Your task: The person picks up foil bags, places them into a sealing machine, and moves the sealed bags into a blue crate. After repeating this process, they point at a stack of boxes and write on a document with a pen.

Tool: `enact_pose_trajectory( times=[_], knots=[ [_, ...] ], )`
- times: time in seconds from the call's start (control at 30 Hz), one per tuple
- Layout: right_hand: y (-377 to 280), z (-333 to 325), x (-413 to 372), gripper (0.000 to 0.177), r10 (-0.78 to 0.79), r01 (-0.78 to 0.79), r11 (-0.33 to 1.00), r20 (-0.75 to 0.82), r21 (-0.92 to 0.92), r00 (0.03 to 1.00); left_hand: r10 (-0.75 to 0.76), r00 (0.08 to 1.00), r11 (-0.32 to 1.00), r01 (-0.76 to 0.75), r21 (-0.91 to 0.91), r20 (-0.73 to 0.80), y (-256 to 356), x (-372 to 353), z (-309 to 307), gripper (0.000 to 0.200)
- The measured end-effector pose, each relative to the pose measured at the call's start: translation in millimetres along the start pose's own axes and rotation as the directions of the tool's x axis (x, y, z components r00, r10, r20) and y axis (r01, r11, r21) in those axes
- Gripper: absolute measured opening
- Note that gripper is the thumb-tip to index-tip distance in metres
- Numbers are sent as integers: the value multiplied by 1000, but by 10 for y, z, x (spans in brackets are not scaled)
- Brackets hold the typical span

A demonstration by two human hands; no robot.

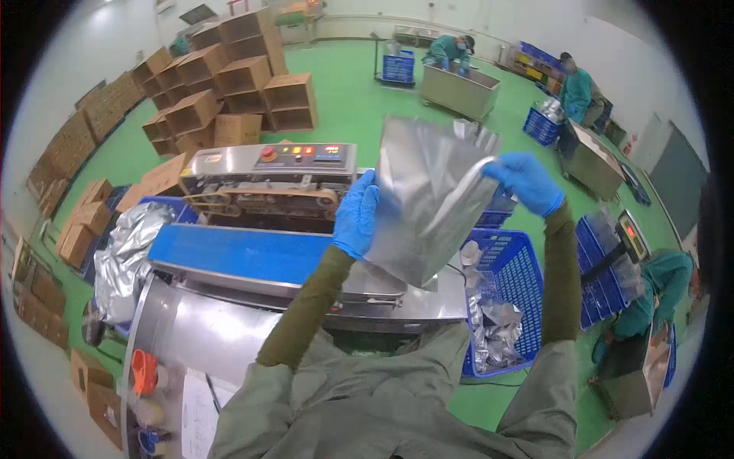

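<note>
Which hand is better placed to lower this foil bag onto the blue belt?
Left, probably. The left hand grips the foil bag by its side edge just above the blue belt, while the right hand pinches the top corner farther off, over the blue basket.

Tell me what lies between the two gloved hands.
In the head view, a silver foil pouch spans the gap; the left hand grips one side edge, the right hand a top corner.

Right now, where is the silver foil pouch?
Head view, centre: silver foil pouch held up between left hand and right hand, above the blue conveyor belt, blue basket below right.
</note>
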State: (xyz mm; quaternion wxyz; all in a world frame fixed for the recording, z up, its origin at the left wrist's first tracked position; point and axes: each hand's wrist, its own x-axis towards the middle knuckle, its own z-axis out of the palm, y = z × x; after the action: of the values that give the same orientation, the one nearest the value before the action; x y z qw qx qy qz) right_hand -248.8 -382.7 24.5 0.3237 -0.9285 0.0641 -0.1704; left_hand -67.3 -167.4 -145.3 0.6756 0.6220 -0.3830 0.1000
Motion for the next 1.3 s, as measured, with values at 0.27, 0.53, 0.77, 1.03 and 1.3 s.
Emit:
enact_pose_trajectory(
  times=[0.27, 0.53, 0.77, 1.03, 1.3],
  knots=[
    [546, 1020, -347, 18, 173, -113, 918, -127, 381, 977, 25, 994, 997, -32, -69, -102, 17, -125, -208, 6],
    [595, 1358, -365, 25, -186, 257, 942, -302, 216, 935, 105, 967, 992, -118, -42, -234, 149, -325, -539, 9],
    [591, 1592, -176, 30, -109, 238, 916, -368, 324, 923, -323, 827, 934, 356, 18, 461, 143, 11, -621, 33],
    [869, 1782, 16, 42, 241, -139, 713, -54, 688, 969, -561, 778, 529, 599, -601, 282, -791, 21, -344, 29],
    [996, 2090, -90, 35, 486, -418, 535, 137, 734, 863, -762, 567, 452, 811, -370, 313, -1320, -300, -397, 28]
  ],
)
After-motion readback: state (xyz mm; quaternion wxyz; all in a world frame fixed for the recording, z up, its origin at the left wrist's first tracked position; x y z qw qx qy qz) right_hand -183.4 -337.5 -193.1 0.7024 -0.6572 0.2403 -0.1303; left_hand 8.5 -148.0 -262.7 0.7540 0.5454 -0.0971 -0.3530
